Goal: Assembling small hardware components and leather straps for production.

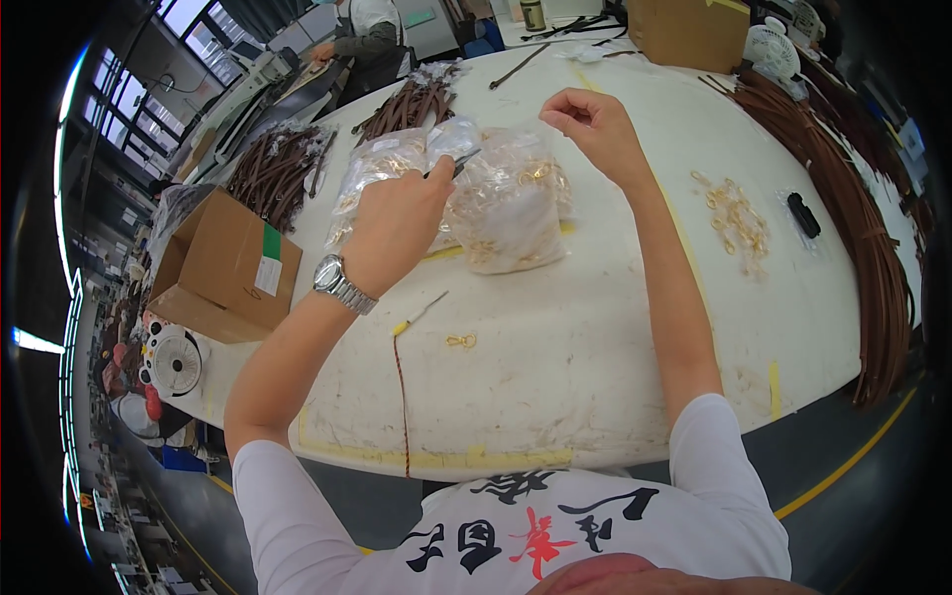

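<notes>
Left hand (397,226) grips a small dark tool (466,161) (too tiny to name) | right hand (598,134) curled, can't tell if it holds anything | clear bags (511,220) of gold bits (536,175) on the bench (575,387), by the left hand

Tall windows (121,99) with dark frames let daylight in at the upper left, set in a grey wall (180,91), with a dark curtain (260,15) at the top edge. Bright light strips (38,342) run down the far left. A broad white counter (555,382) with a curved outline fills the middle. Grey floor (815,448) shows at lower right, crossed by a yellow line (853,460).
</notes>
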Demonstrator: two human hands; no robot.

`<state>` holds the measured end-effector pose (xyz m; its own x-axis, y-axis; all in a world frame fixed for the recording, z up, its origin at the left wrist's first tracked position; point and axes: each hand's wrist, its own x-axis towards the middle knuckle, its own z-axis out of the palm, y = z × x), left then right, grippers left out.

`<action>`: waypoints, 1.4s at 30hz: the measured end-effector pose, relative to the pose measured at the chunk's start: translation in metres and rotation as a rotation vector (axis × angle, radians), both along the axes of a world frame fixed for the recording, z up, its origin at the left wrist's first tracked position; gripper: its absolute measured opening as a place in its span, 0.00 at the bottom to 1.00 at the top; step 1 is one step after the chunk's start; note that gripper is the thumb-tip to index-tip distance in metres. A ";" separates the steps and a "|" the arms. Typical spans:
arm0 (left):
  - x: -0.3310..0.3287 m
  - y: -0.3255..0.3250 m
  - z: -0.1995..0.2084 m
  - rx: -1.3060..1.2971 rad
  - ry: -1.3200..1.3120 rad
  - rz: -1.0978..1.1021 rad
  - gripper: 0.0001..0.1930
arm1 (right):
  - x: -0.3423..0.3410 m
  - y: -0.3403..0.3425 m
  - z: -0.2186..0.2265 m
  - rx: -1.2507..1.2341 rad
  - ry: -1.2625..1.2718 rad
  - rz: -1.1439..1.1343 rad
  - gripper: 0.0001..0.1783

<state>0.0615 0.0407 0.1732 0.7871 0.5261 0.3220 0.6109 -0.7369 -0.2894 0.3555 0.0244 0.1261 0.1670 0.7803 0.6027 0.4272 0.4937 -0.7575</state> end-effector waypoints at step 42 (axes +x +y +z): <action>-0.282 -0.022 -0.175 -0.192 -0.560 0.800 0.11 | -0.031 0.016 0.049 -0.414 -1.025 -0.335 0.08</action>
